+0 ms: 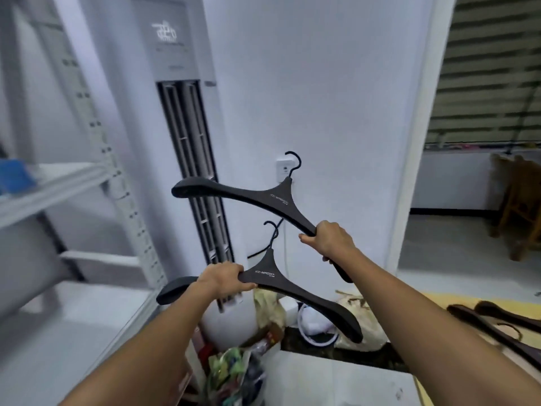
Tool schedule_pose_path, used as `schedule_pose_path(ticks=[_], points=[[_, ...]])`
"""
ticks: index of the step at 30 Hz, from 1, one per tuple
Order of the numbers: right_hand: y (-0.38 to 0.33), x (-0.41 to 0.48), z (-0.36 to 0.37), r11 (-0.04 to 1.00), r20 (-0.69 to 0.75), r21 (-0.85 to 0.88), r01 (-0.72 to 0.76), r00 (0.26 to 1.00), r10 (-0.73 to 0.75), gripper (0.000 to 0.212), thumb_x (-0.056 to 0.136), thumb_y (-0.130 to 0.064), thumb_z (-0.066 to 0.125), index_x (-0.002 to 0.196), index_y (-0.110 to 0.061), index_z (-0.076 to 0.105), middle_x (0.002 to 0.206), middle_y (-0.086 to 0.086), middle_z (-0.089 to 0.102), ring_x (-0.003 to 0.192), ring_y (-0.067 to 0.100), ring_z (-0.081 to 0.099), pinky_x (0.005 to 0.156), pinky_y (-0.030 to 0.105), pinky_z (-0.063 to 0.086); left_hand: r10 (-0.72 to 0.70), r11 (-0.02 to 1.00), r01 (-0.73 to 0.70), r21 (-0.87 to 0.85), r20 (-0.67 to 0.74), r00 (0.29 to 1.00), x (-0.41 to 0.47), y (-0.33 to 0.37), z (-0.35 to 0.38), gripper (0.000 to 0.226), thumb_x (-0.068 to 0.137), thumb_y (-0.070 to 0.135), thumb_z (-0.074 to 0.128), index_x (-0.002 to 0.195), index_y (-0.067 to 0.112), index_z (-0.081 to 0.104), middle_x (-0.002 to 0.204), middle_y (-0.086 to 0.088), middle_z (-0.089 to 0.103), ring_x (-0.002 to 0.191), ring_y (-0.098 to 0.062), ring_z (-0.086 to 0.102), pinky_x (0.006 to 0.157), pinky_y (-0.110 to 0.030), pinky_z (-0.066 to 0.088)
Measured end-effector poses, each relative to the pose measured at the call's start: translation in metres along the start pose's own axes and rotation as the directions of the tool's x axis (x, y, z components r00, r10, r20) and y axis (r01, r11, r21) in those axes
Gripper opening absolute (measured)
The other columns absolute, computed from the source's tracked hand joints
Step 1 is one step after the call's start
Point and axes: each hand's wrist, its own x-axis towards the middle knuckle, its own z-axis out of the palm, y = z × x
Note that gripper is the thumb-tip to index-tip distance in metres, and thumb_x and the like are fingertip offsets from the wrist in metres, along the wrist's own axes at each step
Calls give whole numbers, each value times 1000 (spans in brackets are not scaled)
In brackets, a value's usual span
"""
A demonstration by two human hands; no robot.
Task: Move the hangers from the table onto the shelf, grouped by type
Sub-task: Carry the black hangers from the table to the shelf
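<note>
I hold two wide black hangers with hooks in the air in front of a white wall. My right hand (329, 240) grips the right arm of the upper black hanger (248, 197). My left hand (224, 278) grips the left arm of the lower black hanger (295, 291), close to its neck. Both hangers carry small white lettering. The white metal shelf (52, 186) stands to the left, blurred. Dark brown wooden hangers (497, 323) lie on the yellow-topped table (439, 300) at the lower right.
A tall white air-conditioner unit (187, 142) stands straight ahead beside the shelf. Bags and clutter (243, 367) fill the floor gap below my arms. A blue item (14, 174) sits on a shelf board. Wooden chairs (518, 200) stand at the far right.
</note>
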Motion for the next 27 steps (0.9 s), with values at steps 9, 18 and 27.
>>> schedule_pose_path(ticks=[9, 18, 27], points=[[-85, -70, 49, 978, 171, -85, 193, 969, -176, 32, 89, -42, 54, 85, -11, 60, 61, 0, 54, 42, 18, 57, 53, 24, 45, -221, 968, 223, -118, 32, 975, -129, -82, 33, 43, 83, 64, 49, 95, 24, 58, 90, 3, 64, 87, -18, 59, 74, -30, 44], [-165, -92, 96, 861, 344, -90, 500, 827, -444, 38, 91, -45, 56, 85, -7, 58, 67, 4, 57, 57, 23, 57, 58, 27, 46, -527, 824, 526, -210, 53, 848, -225, -142, 46, 41, 83, 67, 47, 89, 27, 53, 90, 4, 56, 85, -19, 54, 70, -30, 39], [-233, -107, 140, 719, 510, -27, 695, 628, -588, 47, 89, -52, 59, 74, -8, 54, 64, 3, 52, 71, 25, 58, 71, 33, 51, -786, 587, 776, -230, 71, 615, -303, -161, 72, 51, 79, 71, 46, 92, 23, 58, 91, 3, 59, 84, -21, 55, 73, -32, 43]])
